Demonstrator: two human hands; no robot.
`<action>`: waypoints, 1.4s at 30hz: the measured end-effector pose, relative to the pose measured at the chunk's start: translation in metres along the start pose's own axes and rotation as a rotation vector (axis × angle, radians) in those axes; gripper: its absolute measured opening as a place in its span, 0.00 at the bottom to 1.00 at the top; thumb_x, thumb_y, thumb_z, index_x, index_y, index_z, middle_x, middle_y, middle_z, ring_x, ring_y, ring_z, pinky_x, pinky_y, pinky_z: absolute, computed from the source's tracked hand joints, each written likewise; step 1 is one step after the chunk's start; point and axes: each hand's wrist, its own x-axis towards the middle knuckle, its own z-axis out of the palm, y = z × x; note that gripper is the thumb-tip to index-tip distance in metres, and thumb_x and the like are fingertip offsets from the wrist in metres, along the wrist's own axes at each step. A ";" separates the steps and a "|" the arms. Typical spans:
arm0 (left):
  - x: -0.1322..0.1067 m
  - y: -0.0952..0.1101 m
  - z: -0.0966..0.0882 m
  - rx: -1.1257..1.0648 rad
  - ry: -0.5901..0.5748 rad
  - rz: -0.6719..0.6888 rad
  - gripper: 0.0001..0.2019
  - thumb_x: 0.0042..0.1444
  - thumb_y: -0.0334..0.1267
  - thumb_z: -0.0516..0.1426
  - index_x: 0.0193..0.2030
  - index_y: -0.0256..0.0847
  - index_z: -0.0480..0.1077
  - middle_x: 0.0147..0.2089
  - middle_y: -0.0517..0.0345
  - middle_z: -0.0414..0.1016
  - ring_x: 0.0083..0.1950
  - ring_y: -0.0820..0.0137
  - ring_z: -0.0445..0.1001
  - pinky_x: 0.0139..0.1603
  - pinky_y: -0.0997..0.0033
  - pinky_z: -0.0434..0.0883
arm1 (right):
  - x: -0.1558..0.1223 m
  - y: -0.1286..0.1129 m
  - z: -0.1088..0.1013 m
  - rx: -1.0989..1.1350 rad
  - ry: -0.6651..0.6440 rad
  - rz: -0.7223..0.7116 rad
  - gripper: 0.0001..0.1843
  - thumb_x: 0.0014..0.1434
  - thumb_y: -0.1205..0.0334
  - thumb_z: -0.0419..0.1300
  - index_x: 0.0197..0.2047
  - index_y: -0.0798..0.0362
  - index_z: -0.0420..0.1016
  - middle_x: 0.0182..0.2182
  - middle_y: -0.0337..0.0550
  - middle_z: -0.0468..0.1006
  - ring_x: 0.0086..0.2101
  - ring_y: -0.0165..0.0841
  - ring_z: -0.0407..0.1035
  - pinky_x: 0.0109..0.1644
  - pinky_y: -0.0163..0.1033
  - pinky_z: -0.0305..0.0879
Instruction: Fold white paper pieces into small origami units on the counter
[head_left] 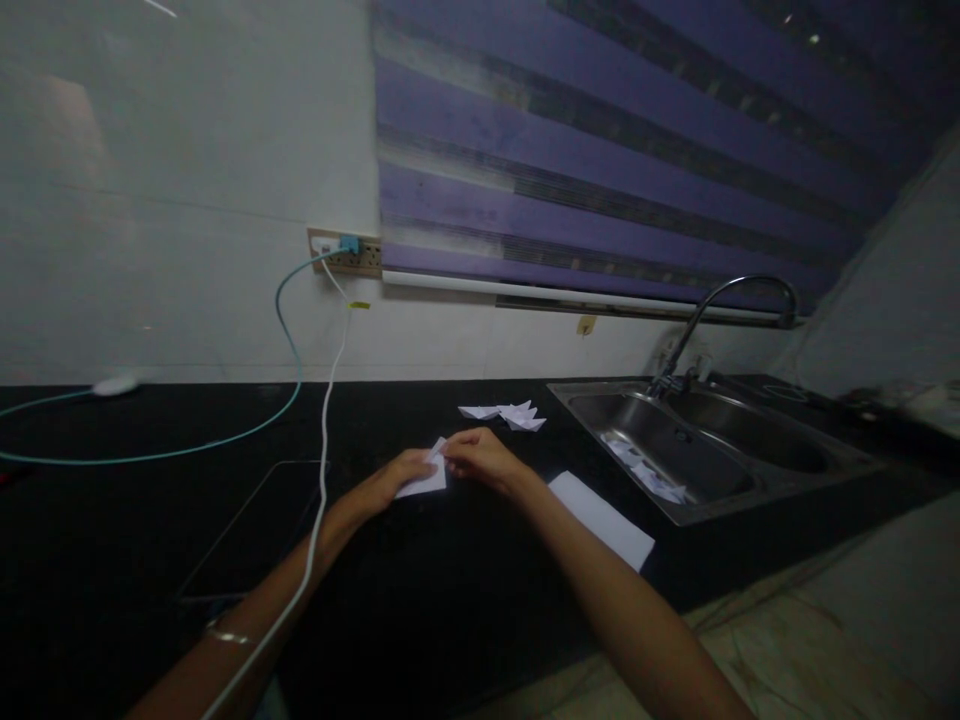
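A small folded piece of white paper point(426, 484) is held between my two hands, above the black counter. My left hand point(405, 470) grips it from the left, thumb on top. From the right, my right hand point(480, 456) pinches a narrow raised flap at its upper edge. Beyond the hands lie several folded paper boats point(517, 415) in a small group. A stack of white paper sheets point(604, 520) rests to the right, beside my right forearm.
The steel double sink point(679, 520) with a curved faucet point(712, 300) is on the right; more folded paper shapes point(646, 472) are in its near basin. A white cable point(324, 440) hangs across my left forearm. A dark flat tablet-like object point(247, 530) lies on the black counter point(420, 620).
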 end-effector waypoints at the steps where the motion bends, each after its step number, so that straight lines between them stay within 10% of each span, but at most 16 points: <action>1: 0.000 0.003 0.000 -0.009 -0.072 -0.013 0.13 0.49 0.46 0.60 0.35 0.40 0.79 0.31 0.53 0.79 0.33 0.61 0.74 0.34 0.65 0.71 | 0.001 0.001 -0.001 -0.037 -0.003 -0.023 0.07 0.48 0.61 0.66 0.28 0.58 0.78 0.21 0.38 0.74 0.21 0.25 0.65 0.27 0.32 0.60; 4: -0.002 0.010 0.001 -0.016 -0.168 -0.042 0.14 0.51 0.49 0.60 0.34 0.40 0.79 0.29 0.54 0.78 0.30 0.63 0.73 0.30 0.68 0.68 | 0.003 0.004 -0.005 -0.166 -0.001 -0.091 0.03 0.48 0.66 0.64 0.26 0.57 0.78 0.20 0.37 0.73 0.22 0.26 0.65 0.27 0.31 0.59; 17: 0.007 0.001 0.007 0.387 0.181 0.081 0.20 0.62 0.51 0.49 0.26 0.40 0.68 0.23 0.60 0.69 0.26 0.67 0.66 0.27 0.71 0.61 | 0.007 0.000 0.005 -0.128 0.413 -0.325 0.12 0.49 0.55 0.67 0.34 0.54 0.81 0.32 0.45 0.81 0.31 0.35 0.72 0.34 0.39 0.67; 31: 0.002 0.004 0.009 0.410 0.081 0.212 0.17 0.66 0.45 0.47 0.43 0.43 0.76 0.40 0.52 0.81 0.42 0.60 0.79 0.47 0.66 0.69 | 0.004 0.003 0.016 -0.292 0.256 -0.420 0.11 0.54 0.56 0.66 0.32 0.55 0.83 0.32 0.47 0.80 0.34 0.36 0.73 0.42 0.41 0.67; 42: 0.000 0.014 0.003 0.233 -0.038 0.088 0.20 0.65 0.50 0.47 0.36 0.38 0.73 0.35 0.55 0.76 0.37 0.65 0.72 0.40 0.67 0.69 | 0.006 -0.002 0.007 -0.234 0.207 -0.423 0.15 0.53 0.50 0.65 0.29 0.56 0.78 0.27 0.41 0.75 0.29 0.31 0.67 0.37 0.37 0.63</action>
